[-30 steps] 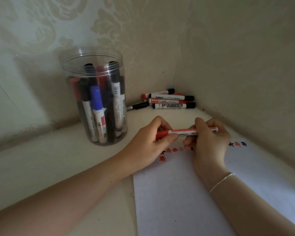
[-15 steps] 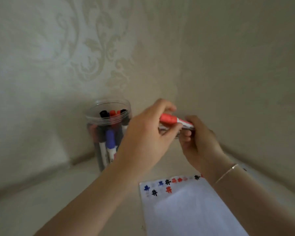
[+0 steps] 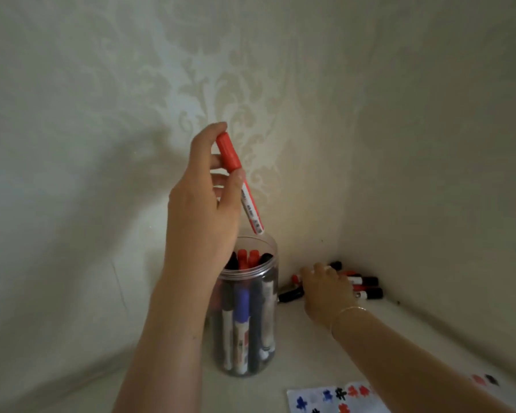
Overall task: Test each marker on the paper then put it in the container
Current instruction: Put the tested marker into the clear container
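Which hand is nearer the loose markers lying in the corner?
Right. The right hand reaches onto the pile of loose markers; whether it grips one is unclear. The left hand is raised above the container, holding a red marker.

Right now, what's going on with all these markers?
A person is sorting markers. The left hand holds a capped red marker just above the clear jar, which already holds several markers. The right hand reaches into the loose markers in the corner. The paper shows test marks.
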